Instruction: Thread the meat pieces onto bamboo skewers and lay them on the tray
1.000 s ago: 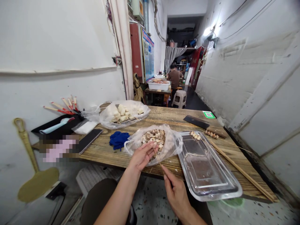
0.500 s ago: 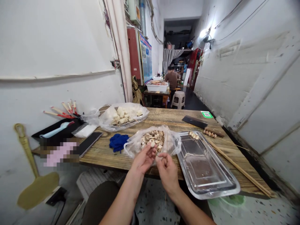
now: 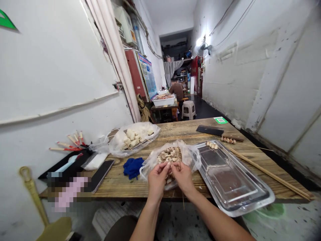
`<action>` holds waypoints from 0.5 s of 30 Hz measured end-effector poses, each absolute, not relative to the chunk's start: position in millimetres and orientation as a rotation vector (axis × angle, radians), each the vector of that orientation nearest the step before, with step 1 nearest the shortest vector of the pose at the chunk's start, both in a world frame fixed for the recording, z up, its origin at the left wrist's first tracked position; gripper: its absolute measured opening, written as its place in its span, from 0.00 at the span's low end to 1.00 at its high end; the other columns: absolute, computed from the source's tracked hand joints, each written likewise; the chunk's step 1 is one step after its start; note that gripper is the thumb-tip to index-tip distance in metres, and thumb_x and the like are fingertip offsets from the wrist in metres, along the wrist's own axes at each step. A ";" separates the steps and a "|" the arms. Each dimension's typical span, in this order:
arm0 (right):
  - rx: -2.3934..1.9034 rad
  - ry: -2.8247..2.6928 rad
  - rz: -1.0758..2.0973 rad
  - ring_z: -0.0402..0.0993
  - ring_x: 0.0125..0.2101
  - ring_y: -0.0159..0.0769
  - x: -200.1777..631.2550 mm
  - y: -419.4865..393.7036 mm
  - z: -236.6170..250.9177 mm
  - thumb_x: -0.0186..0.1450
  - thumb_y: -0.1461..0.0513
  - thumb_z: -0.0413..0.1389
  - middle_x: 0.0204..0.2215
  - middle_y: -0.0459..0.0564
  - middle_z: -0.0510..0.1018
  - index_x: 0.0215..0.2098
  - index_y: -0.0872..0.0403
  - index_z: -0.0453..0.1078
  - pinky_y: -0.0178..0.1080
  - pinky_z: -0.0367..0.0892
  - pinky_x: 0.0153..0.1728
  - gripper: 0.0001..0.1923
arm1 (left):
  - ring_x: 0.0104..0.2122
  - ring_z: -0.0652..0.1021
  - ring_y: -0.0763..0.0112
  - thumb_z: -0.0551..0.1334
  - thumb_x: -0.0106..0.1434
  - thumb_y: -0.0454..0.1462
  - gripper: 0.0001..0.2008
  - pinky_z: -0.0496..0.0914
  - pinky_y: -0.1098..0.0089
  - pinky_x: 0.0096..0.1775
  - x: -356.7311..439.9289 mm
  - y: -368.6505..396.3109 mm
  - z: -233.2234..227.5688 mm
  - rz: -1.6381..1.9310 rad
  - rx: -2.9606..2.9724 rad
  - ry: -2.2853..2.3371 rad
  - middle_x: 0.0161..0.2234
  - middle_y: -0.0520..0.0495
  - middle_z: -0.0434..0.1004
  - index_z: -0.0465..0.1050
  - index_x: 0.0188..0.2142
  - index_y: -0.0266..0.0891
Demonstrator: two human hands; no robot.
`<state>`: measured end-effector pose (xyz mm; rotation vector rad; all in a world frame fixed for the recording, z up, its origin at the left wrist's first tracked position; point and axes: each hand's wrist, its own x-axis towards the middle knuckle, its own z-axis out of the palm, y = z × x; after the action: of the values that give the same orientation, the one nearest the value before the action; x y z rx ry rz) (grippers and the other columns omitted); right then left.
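Both my hands meet over an open plastic bag [image 3: 193,155] of small brown-and-white mushrooms [image 3: 173,153]. My left hand [image 3: 157,179] is closed, thumb and fingers pinching a small mushroom that the fingertips mostly cover. Close against it, my right hand [image 3: 185,177] pinches a thin bamboo skewer [image 3: 183,201], whose lower end hangs below the palm; its tip is hidden between the fingers. To the right, a metal tray [image 3: 233,177] lies on the table, with a skewer of mushrooms [image 3: 212,145] at its far left corner. Another loaded skewer [image 3: 228,140] rests on the cleaver's handle.
Loose bamboo skewers [image 3: 273,174] lie along the tray's right side, near a cleaver [image 3: 209,130]. A blue glove [image 3: 132,168], a bag of white pieces [image 3: 135,137], a phone [image 3: 102,175] and a black box [image 3: 67,167] are at left. A person [image 3: 177,90] sits far back.
My view has turned slightly right and tilted, shifting the scene. My left hand has turned from palm-up to a pinch, and the two hands' fingertips have come together.
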<state>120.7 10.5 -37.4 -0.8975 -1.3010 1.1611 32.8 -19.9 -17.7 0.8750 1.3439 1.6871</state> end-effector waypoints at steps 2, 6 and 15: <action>-0.980 -1.329 1.089 0.59 0.15 0.27 118.2 14.8 -40.3 0.55 0.59 0.51 0.13 0.42 0.67 0.24 0.58 0.68 0.30 0.56 0.17 0.09 | 0.29 0.76 0.69 0.66 0.45 0.36 0.12 0.69 0.72 0.34 31.2 -17.8 -18.4 1.667 0.898 1.332 0.29 0.45 0.78 0.74 0.31 0.33; -1.052 -1.387 1.004 0.53 0.13 0.25 114.1 21.0 -43.6 0.53 0.59 0.52 0.11 0.37 0.59 0.21 0.57 0.65 0.29 0.51 0.15 0.08 | 0.28 0.76 0.71 0.66 0.45 0.37 0.12 0.68 0.74 0.33 26.5 -16.5 -20.2 1.633 0.962 1.371 0.29 0.45 0.78 0.74 0.30 0.33; -1.035 -1.290 1.073 0.53 0.14 0.24 116.9 25.9 -46.3 0.51 0.62 0.52 0.12 0.37 0.58 0.21 0.57 0.63 0.28 0.51 0.15 0.05 | 0.26 0.75 0.77 0.65 0.48 0.31 0.10 0.68 0.81 0.24 21.0 -11.8 -25.9 1.565 0.500 1.043 0.27 0.47 0.75 0.71 0.33 0.33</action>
<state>116.9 25.9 -46.3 -1.0345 -1.2903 1.0735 21.0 -11.8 -25.9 0.4999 1.0426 1.5652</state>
